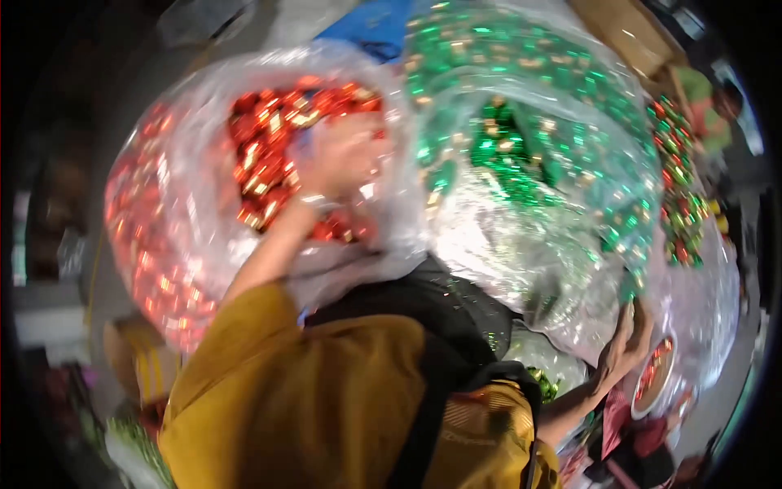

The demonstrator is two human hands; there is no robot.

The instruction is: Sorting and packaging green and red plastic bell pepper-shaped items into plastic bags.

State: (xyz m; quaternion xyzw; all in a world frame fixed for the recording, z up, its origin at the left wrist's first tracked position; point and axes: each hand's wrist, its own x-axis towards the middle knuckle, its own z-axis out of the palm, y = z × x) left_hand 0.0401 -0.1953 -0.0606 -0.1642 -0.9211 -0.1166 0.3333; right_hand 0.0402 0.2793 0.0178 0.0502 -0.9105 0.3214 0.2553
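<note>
On the left a big clear plastic bag (183,175) is full of shiny red ornaments (269,155) with gold glints, and its mouth gapes upward. My left hand (346,155) is over those ornaments inside the mouth, too smeared by motion to show its fingers. A second clear bag (562,106), holding glittery green and gold ornaments (505,155), fills the middle and right. At its lower right edge my right hand (627,338) is closed, fingers pointing up against the plastic. A small green patch shows at the fingertips; what they grip is unclear.
Strings of red, green and gold ornaments (676,183) lie at the right beside another person in green (700,106). A round container (654,376) of red pieces is at lower right. A cardboard box (142,359) stands lower left; blue plastic (371,28) lies at the back.
</note>
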